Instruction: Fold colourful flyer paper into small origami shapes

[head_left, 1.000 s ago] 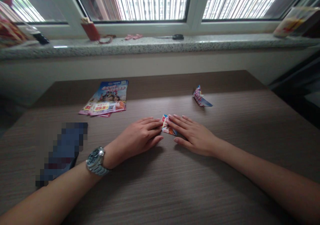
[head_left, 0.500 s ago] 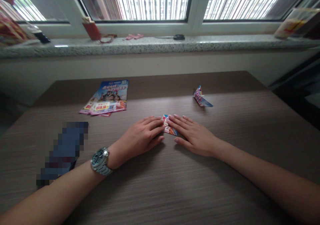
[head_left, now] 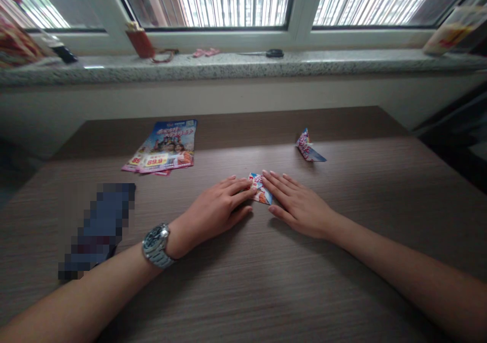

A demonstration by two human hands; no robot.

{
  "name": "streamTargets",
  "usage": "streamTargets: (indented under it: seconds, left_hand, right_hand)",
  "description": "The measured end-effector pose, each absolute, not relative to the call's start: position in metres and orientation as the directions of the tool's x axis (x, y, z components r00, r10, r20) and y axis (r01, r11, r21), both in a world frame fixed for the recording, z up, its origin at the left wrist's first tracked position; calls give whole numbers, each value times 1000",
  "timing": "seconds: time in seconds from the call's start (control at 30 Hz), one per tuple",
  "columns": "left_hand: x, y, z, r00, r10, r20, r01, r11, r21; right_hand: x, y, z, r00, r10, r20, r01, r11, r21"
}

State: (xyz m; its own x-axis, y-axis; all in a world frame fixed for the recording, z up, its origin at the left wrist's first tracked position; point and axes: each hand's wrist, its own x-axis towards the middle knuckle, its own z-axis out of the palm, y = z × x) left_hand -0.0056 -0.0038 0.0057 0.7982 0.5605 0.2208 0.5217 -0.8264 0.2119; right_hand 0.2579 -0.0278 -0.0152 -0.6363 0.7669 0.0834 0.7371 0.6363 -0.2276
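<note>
The step in hand looks like pressing a crease flat: a small folded paper (head_left: pixel 263 193) lies printed side up on the brown table (head_left: pixel 236 287), with a hand on either side of it. As I judge it, the next move calls for light, even pressure along the paper's edges, one side held steady so that the corners do not slide out of line.

The left hand (head_left: pixel 220 202), to the left of the small folded paper, is palm down with its fingers stretched out and lightly bent, close together; their tips cover the paper's left edge and grip nothing. Its thumb lies apart, just on the near side of the paper. The right hand (head_left: pixel 302 203), to the right of the paper, is also flattened and unclenched, its fingers long with narrow gaps between them. The index finger runs along the paper's right edge, though from this angle I cannot tell whether it presses on the paper or on the table just beside it. That thumb lies near the paper's near right corner.

Beyond the paper, a stack of flyers (head_left: pixel 167 145) lies to its left and a folded paper shape (head_left: pixel 304 146) to its right
</note>
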Motion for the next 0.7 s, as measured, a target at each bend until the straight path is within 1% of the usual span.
streamTargets:
  seconds: [0.17,0.3,0.4,0.53,0.7]
  left_hand:
    - [-5,-4,4,792,572,214,530,-818,223]
    - [-6,-4,3,792,577,200,537,-814,223]
    - [-6,-4,2,788,579,208,536,-812,231]
    - [-6,-4,1,785,581,215,535,-811,237]
    - [-6,-4,2,787,587,191,546,-806,230]
  right_hand:
    - [262,-29,-19,-586,803,106,766,592,-253]
    - [265,-29,-21,-546,832,96,799,552,-241]
    - [265,-29,-21,-544,832,103,797,552,-246]
    - [265,-29,-21,-540,834,110,791,548,-270]
    - [267,-27,-21,-528,842,114,783,534,-318]
